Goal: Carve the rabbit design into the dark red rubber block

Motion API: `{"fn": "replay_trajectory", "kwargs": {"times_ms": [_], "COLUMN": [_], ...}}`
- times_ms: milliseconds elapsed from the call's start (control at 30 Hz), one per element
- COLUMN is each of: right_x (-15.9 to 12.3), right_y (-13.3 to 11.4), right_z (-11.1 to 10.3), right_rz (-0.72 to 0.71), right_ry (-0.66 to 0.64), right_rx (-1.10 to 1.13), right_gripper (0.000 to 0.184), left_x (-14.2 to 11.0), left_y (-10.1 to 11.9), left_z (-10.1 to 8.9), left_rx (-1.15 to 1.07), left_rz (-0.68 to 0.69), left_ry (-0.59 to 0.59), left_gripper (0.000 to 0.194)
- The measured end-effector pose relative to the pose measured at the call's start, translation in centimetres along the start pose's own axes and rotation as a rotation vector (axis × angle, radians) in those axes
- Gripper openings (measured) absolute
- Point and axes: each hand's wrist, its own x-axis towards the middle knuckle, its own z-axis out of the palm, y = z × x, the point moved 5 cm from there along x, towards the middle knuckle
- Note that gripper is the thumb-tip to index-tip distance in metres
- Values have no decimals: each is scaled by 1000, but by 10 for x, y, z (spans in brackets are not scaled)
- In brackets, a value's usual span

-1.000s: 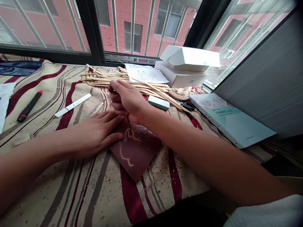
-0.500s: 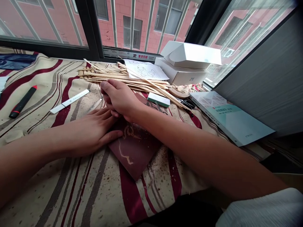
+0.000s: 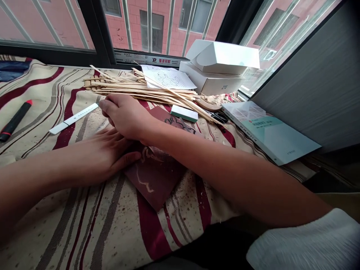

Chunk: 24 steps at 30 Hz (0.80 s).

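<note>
A dark red carving board (image 3: 154, 176) with pale carved lines lies on the striped cloth (image 3: 70, 210). My left hand (image 3: 104, 153) rests flat at the board's left edge, fingers stretched out, thumb touching the board. My right hand (image 3: 126, 114) crosses over my left fingers, knuckles up and fingers curled closed. Whatever it grips is hidden beneath it. Wood shavings are scattered around the board.
A bundle of bamboo strips (image 3: 140, 92) lies behind my hands, with a drawing sheet (image 3: 165, 77) and a white box (image 3: 222, 65) beyond. A green-white block (image 3: 184, 112), scissors (image 3: 219, 117) and a book (image 3: 270, 133) are right. A white strip (image 3: 73, 119) and a red-tipped marker (image 3: 14, 120) are left.
My right hand has moved left off the board and now sits over my left fingers; the thin tool seen under it a second ago is hidden. The left hand stays put.
</note>
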Motion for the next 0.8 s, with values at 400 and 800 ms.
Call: {"fn": "replay_trajectory", "kwargs": {"times_ms": [400,800], "right_x": [0,1], "right_y": [5,-4], "right_z": [-9,-13], "right_rz": [-29,-39], "right_ry": [95,175], "right_rx": [-53,-61], "right_gripper": [42,38], "left_x": [3,3], "left_y": [-1,1], "left_z": [0,-2], "left_rx": [-11,-19], "left_rz": [6,-6], "left_ry": [-34,-54], "left_gripper": [82,86]}}
